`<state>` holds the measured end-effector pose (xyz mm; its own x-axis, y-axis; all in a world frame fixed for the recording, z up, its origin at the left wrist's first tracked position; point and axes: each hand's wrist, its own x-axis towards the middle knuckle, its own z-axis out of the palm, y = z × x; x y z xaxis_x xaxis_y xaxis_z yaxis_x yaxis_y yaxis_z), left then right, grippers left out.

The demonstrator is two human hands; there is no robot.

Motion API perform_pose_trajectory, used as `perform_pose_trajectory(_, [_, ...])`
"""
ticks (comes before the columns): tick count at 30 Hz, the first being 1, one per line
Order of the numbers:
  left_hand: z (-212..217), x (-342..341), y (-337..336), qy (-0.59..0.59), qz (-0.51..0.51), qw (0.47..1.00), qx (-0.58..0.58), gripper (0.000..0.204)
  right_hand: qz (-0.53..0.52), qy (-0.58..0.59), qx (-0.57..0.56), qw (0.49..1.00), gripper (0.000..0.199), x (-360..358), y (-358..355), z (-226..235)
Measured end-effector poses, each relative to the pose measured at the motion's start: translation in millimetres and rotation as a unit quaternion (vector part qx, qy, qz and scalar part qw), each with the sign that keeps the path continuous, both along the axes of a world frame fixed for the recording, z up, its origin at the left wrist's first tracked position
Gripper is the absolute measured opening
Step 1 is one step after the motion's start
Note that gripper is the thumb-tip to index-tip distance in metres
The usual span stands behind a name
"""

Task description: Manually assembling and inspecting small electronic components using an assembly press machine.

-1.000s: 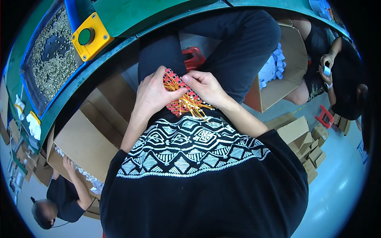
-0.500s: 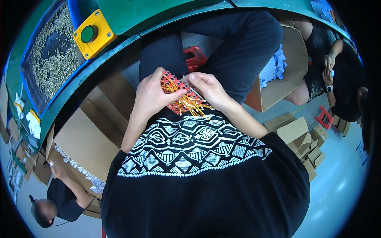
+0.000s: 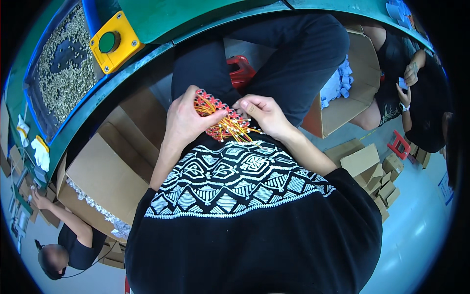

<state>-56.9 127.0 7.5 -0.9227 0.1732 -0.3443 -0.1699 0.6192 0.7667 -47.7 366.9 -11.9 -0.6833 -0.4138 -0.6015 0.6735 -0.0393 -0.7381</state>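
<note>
Both hands, left hand & right hand, grip red perforated plastic board w/ thin yellow-orange wires, above patterned shirt.

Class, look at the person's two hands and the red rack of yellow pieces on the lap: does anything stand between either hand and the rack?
Nothing visible does: the left hand and right hand both already touch the red rack.
</note>
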Motion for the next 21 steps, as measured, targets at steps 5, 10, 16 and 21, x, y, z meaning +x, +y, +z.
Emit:
perform_pose_trajectory(5, [2,-9,-6,-0.095,0.031,0.994,0.039,0.058,0.006,0.344,0.209,0.915,0.024,-40,-7,2])
perform_pose_trajectory(10, [-1,-9,-6,0.032,-0.015,0.993,0.110,0.050,0.104,0.264,0.137,0.949,0.026,-51,-16,1])
perform_pose_trajectory(16, [-19,-7,-1,-0.112,0.185,0.893,0.396,0.042,-0.057,0.026,-0.062,0.996,0.029,-38,-39,-6])
perform_pose_trajectory(21, [-20,14,23,-0.119,0.359,0.723,0.578,0.052,0.019,0.074,0.073,0.994,0.029,-30,-40,-31])
